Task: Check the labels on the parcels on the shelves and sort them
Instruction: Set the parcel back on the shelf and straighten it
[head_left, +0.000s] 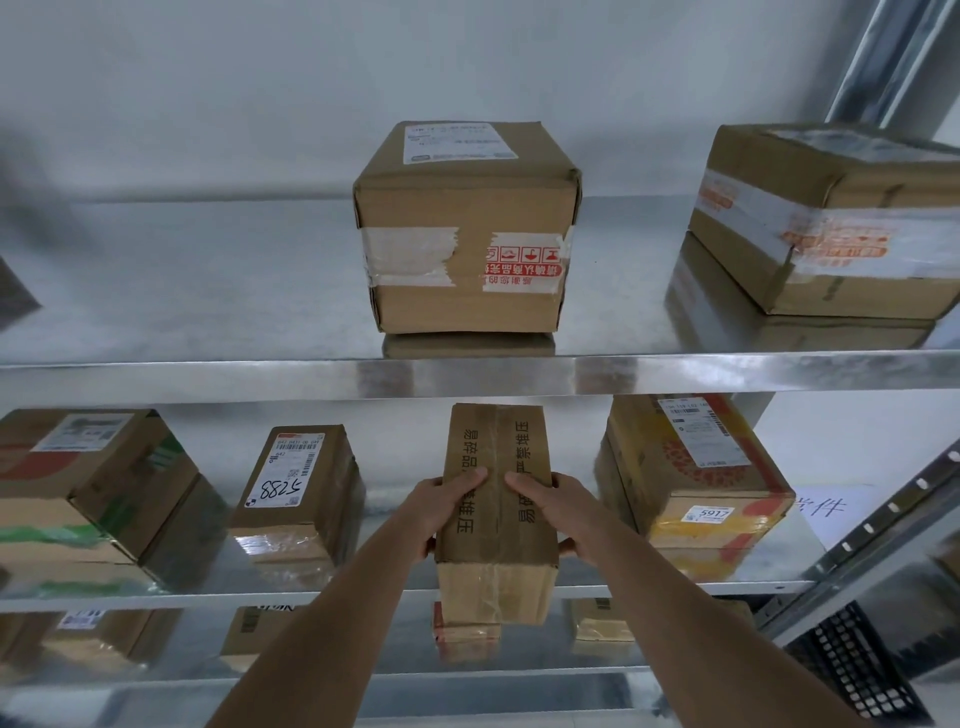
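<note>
Gripping a narrow brown cardboard parcel (496, 499) sealed with clear tape and printed with black characters, the left hand (447, 506) and right hand (553, 506) clasp its two long sides, fingers curled over the top face. The parcel sits partly over the front edge of the middle galvanised steel shelf (753, 566), between a brown box marked 5788 (296, 483) and a yellow-and-red printed carton (696, 467).

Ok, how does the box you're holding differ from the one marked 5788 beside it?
The held box shows no shipping label on its top, only tape and printed characters; the 5788 box has a white label with handwritten digits. The held box is gripped by the left hand and right hand, its near end past the shelf edge; the 5788 box rests untouched. Both are brown taped cardboard.
</note>
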